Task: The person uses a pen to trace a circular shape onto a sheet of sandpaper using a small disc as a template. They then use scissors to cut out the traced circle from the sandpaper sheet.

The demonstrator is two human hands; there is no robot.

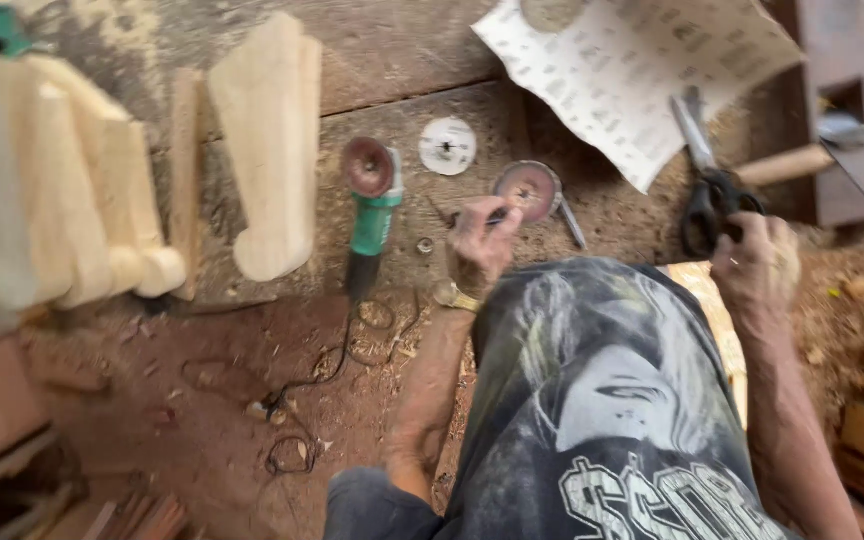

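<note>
Left hand (479,240) is clenched on a thin dark tool (495,215), tip at the round disc (529,188) lying on the dusty desk (402,60). Right hand (755,265) grasps the scissors (709,190) by the black handles (blades lie across the sandpaper sheet (632,60)). A green grinder (372,205) rests just left of the disc, a white washer (448,146) above them.

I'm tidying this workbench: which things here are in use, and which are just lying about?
In use:
left hand on a small dark tool at the round grey disc
right hand at the black-handled scissors

Lying about:
green angle grinder
white round disc
pale carved wooden pieces
printed sandpaper sheet
</note>
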